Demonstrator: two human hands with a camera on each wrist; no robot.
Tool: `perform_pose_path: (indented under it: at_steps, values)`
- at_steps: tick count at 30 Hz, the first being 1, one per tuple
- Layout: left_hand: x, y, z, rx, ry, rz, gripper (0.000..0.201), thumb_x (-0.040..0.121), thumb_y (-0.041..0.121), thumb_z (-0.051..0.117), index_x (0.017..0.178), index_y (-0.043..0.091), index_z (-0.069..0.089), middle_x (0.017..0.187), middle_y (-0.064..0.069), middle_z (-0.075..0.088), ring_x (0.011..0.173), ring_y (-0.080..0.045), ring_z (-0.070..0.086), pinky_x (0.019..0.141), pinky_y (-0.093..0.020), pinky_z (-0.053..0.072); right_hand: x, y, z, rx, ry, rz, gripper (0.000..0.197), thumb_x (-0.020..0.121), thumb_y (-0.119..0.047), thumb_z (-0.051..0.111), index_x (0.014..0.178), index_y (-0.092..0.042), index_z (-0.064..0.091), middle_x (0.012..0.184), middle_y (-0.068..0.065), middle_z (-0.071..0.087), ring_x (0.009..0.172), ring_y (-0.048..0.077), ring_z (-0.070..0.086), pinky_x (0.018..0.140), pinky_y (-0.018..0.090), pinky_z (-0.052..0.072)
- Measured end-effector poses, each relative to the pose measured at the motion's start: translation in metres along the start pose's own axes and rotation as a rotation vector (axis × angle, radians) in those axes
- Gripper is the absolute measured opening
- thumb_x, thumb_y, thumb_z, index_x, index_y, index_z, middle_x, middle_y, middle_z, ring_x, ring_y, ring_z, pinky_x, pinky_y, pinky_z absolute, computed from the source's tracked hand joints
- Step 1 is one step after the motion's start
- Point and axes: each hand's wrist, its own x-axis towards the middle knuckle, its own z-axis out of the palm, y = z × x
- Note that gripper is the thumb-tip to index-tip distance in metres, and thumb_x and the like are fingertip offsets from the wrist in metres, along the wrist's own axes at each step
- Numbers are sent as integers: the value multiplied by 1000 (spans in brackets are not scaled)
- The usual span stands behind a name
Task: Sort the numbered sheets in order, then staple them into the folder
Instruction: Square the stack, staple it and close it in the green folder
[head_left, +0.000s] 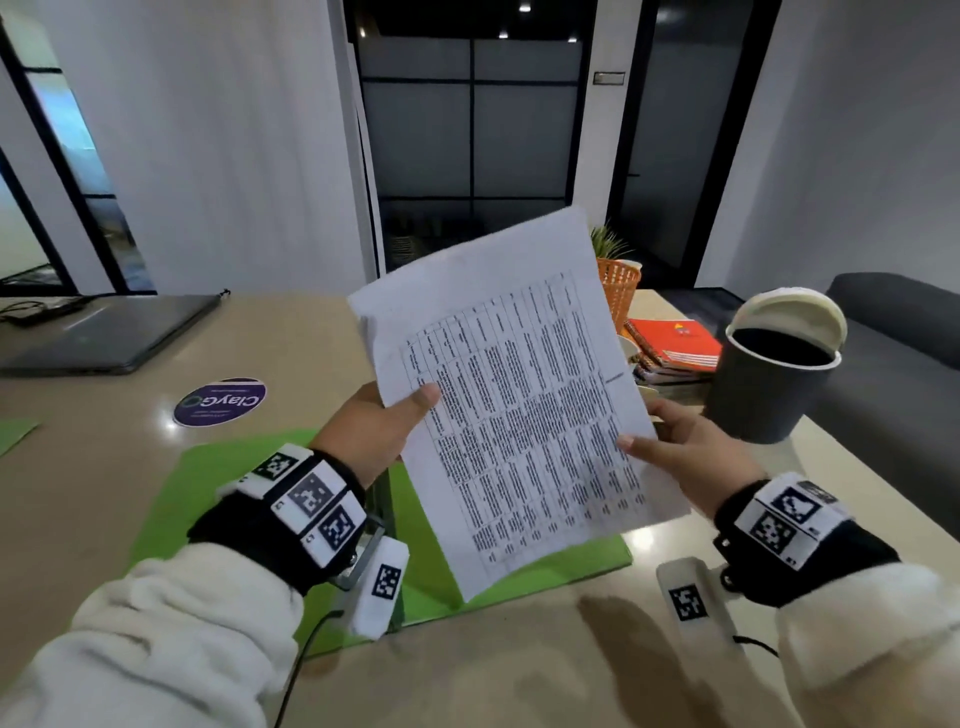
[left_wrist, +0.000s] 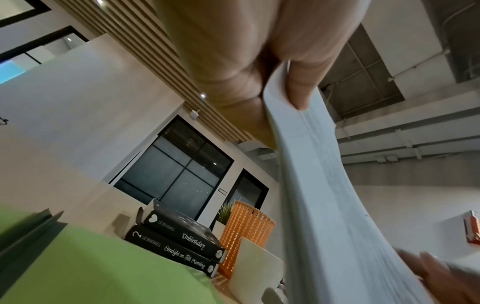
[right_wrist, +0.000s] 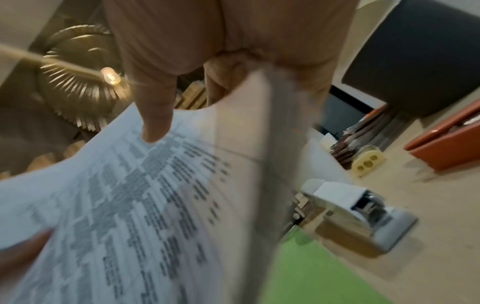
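I hold a stack of white printed sheets (head_left: 519, 405) tilted in the air over an open green folder (head_left: 208, 483) that lies flat on the beige table. My left hand (head_left: 374, 431) pinches the stack's left edge, thumb on top and fingers behind. My right hand (head_left: 685, 452) pinches the right edge the same way. The top sheet shows a dense table of text; no page number is readable. In the left wrist view the sheets (left_wrist: 324, 185) run edge-on past my thumb. A white and grey stapler (right_wrist: 350, 211) sits on the table beside the folder (right_wrist: 311, 277).
A closed laptop (head_left: 109, 332) lies at the far left, a round purple sticker (head_left: 221, 401) nearer. On the right stand a dark bin with a white lid (head_left: 774, 374), orange notebooks (head_left: 675, 343) and an orange mesh basket (head_left: 621, 291). Stacked black books (left_wrist: 176, 242) lie behind the folder.
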Motion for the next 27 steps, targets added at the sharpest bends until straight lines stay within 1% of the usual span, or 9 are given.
perform_pose_path:
  at_steps: [3, 5, 9, 13, 15, 17, 19, 23, 27]
  values:
    - [-5, 8, 3, 147, -46, 53, 34, 90, 48, 48, 113, 24, 55, 97, -2, 60, 86, -23, 55, 76, -27, 40, 3, -3, 9, -114, 26, -80, 26, 79, -12, 69, 98, -28, 63, 92, -3, 75, 91, 24, 69, 91, 54, 50]
    - [-8, 17, 3, 190, -64, 103, 38, 91, 48, 45, 118, 24, 56, 97, 0, 57, 87, -21, 54, 76, -25, 37, 6, -8, 14, -72, 77, -129, 22, 83, -9, 65, 93, -28, 64, 86, -7, 75, 92, 24, 68, 94, 55, 48]
    - [-5, 31, -4, 169, -71, 177, 41, 88, 49, 49, 119, 24, 59, 100, 6, 59, 89, -16, 55, 79, -22, 36, 8, -15, 21, 45, 97, -170, 19, 73, -28, 76, 89, -32, 67, 84, -10, 74, 88, 20, 66, 95, 53, 47]
    - [1, 36, -3, -110, -189, 133, 29, 77, 46, 68, 97, 25, 65, 103, 0, 70, 97, -21, 65, 95, -41, 47, 9, -14, 22, 51, 62, -149, 67, 35, -56, 87, 95, -32, 66, 93, -8, 75, 98, 23, 67, 87, 46, 51]
    - [2, 38, -2, -205, -213, 121, 36, 69, 48, 73, 94, 21, 67, 100, -4, 72, 96, -23, 67, 96, -48, 47, 8, -16, 23, 52, 77, -155, 56, 45, -43, 84, 95, -27, 63, 88, -9, 75, 104, 31, 65, 86, 46, 51]
    - [3, 40, -2, -215, -223, 152, 51, 65, 58, 73, 97, 19, 68, 99, -5, 73, 95, -23, 68, 95, -48, 47, 6, -20, 23, 12, 122, -179, 53, 46, -53, 84, 91, -30, 67, 91, -8, 75, 104, 28, 65, 91, 47, 50]
    - [4, 43, -2, -200, -241, 182, 60, 66, 67, 65, 100, 17, 68, 98, -5, 73, 94, -22, 69, 95, -47, 48, 3, -28, 25, -30, 157, -222, 49, 51, -65, 78, 89, -36, 69, 94, -7, 74, 101, 21, 66, 96, 47, 48]
    - [9, 45, 2, -81, -154, 209, 88, 56, 91, 43, 100, 18, 68, 98, -11, 72, 97, -29, 67, 95, -47, 46, -2, -42, 31, -68, 235, -261, 28, 69, -60, 62, 86, -38, 65, 87, -8, 72, 93, 18, 67, 93, 50, 49]
    - [9, 53, 3, -95, -87, 241, 78, 59, 89, 45, 99, 25, 68, 99, -4, 72, 97, -25, 66, 95, -48, 46, -6, -56, 38, -35, 269, -312, 11, 81, -44, 61, 90, -38, 63, 88, -8, 73, 89, 15, 69, 86, 44, 53]
